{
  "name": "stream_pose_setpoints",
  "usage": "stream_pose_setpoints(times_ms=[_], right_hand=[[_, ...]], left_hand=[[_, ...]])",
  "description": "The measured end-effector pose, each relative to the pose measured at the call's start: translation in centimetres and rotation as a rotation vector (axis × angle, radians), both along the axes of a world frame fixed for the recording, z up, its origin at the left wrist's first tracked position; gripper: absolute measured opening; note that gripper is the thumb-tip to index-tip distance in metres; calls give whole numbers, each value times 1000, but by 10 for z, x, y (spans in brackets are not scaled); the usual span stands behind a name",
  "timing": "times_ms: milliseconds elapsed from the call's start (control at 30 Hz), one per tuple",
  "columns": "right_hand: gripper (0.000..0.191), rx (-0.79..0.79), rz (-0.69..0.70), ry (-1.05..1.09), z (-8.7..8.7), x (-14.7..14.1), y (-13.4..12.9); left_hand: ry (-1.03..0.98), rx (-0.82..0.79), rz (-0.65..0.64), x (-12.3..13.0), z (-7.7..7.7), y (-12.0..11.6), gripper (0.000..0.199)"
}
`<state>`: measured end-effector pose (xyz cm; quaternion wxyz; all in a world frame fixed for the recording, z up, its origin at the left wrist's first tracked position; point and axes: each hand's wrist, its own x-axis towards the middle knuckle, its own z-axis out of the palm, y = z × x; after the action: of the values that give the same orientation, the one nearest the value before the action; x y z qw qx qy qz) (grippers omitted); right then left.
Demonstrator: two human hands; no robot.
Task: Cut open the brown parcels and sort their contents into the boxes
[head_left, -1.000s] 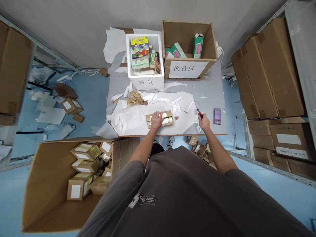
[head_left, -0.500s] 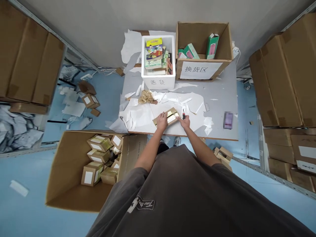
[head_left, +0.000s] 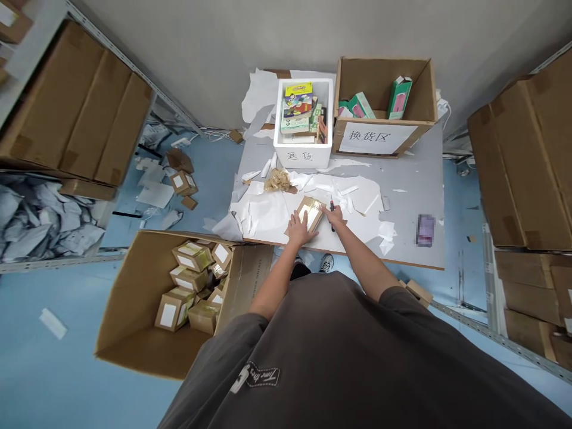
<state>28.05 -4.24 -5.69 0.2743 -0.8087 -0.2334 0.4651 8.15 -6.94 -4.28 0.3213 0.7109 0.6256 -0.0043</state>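
Observation:
A small cardboard parcel (head_left: pixel 316 208) with a pale label lies near the table's front edge. My left hand (head_left: pixel 302 230) rests on its lower left part with the fingers spread. On the parcel's right side, my right hand (head_left: pixel 335 215) touches the edge and holds a dark cutter (head_left: pixel 332 207) with a red part, which points away from me. Torn white paper (head_left: pixel 272 208) lies under and around the parcel, and crumpled brown tape (head_left: pixel 277 180) is just behind it.
A white foam box (head_left: pixel 304 156) and an open carton (head_left: pixel 366 140) with green packs stand at the table's back. A big carton (head_left: pixel 129 333) of small parcels is at the lower left. Shelves with cartons (head_left: pixel 80 107) flank both sides. A blurred purple item (head_left: pixel 425 230) lies at the right.
The parcel has been turned, so its pale label now faces up where shiny tape showed before. My left hand has opened flat on it. The whole view has shifted slightly.

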Motion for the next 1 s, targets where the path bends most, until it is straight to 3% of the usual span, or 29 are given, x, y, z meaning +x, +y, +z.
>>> stream_pose_setpoints(times_ms=[67,167,300,400,500,600,800,933,1000], right_hand=[[47,21,-73,180,-2,0,-5],[34,31,-173,496,-4,7,-21],[20,-22,-180,709,-10,14,-48],[30,-37,-225,712,-19,-3,-57],[25,-46,-251,774,-25,-34,-52],[26,-4,-238,816,-22,-52,-44],[67,226,-148,779,2,-25,-37],[69,173,-36,659,14,-24,-36],[71,136,11,552,14,-32,-37]], left_hand=[[78,7,-17,2,2,-6,122],[145,40,-41,-4,6,-9,118],[155,45,-73,-18,11,-3,114],[140,29,-80,-25,11,2,114],[105,10,-69,-32,8,5,112],[10,-19,31,-45,2,7,110],[-576,-209,401,-75,-21,11,85],[-793,-414,443,-79,-43,11,80],[-800,-406,423,-78,-52,10,84]])
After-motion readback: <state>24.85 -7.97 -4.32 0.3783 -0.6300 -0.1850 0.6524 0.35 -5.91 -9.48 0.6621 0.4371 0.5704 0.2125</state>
